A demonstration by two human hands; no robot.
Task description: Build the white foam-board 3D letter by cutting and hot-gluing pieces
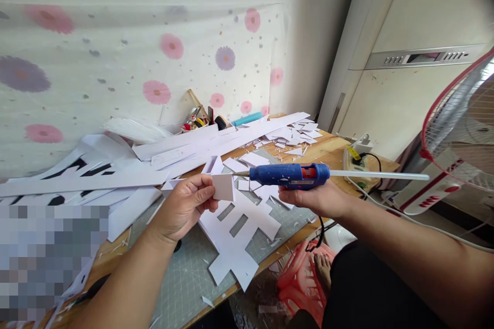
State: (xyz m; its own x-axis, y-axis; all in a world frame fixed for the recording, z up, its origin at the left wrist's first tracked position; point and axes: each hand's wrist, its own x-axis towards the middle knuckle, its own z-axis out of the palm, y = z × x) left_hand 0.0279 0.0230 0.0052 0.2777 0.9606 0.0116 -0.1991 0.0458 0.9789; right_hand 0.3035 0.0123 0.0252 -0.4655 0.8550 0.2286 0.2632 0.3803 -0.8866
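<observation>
Both forearms reach in: left hand [185, 205] pinching a small white foam-board square [223, 187], right hand [316, 199] gripping a blue glue gun [291, 175] whose nozzle nearly touches it, glue not yet visible.

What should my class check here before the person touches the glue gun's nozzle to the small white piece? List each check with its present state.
1. Left hand pinches the small white piece firmly: ok.
2. Right hand grips the glue gun: ok.
3. Nozzle aimed at the piece: ok.
4. Glue stick loaded at the back: ok.
5. Glue hot enough: cannot tell.
6. Fingertips away from the nozzle: not ok, close.
</observation>
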